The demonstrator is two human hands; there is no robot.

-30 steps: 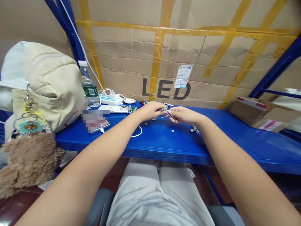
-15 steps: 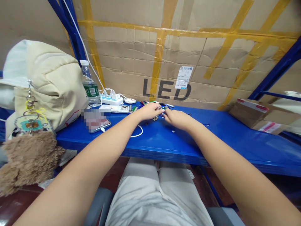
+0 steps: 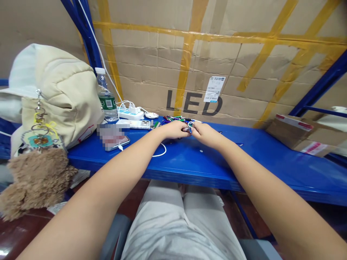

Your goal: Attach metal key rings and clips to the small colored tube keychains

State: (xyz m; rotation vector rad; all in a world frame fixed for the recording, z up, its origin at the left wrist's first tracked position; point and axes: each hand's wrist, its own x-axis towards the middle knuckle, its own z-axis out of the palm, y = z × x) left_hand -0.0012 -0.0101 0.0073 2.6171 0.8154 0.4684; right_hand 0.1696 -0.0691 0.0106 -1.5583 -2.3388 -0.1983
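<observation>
Plush toy of brown fleece is found at the left end of the blue steel shelf, overhanging its front edge, with a cream padded bag behind it. A beaded charm is hung from the bag on a metal clasp. A water bottle is stood upright near the rear edge, its green label unreadable. A white power strip is placed along the same edge, and a phone is laid nearer the front, partly blurred, with a white cable looped beside it.

Near the middle of the rear edge, the left hand and right hand are brought together, clamped on a small metal clip. Its exact form is too small to tell. It is judged light, stiff and slippery, best pinched by its metal end. A heap of coloured small parts is left just behind the hands.

"LED" is printed on the cardboard backing, and a barcode label is affixed beside it, its small print unreadable. A taped cardboard box is placed at the right end.
</observation>
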